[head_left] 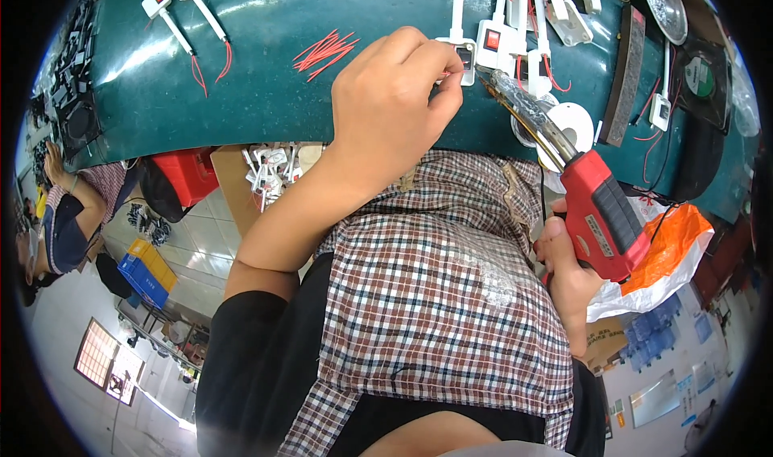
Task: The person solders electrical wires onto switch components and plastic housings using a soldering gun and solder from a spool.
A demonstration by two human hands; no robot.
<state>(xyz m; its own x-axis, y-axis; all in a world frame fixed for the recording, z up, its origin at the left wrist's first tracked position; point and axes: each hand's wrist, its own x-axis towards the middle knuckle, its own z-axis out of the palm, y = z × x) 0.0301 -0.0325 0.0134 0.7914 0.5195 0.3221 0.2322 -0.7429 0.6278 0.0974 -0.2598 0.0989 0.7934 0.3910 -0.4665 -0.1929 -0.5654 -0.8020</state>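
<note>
My left hand (394, 95) is closed, its thumb and fingertips pinching a thin red wire (445, 74) that barely shows. Those fingertips are at a white plastic switch housing (458, 46) lying on the green tabletop. Low at the right, my right hand (570, 268) is wrapped around a red and black soldering gun (605, 215). Its metal tip points up and left, close to the housing beside my left fingertips; whether it touches is unclear. Just right of the housing lies a white part with a red rocker switch (493, 38). Cut red wires (325, 54) lie in a loose pile left of my left hand.
Two wired white parts (169, 22) lie at far left. Several more white parts (568, 22) crowd the back right. A white spool (573, 125), a grey bar (624, 78) and a black fan (699, 78) stand right. Another person (72, 207) works at left.
</note>
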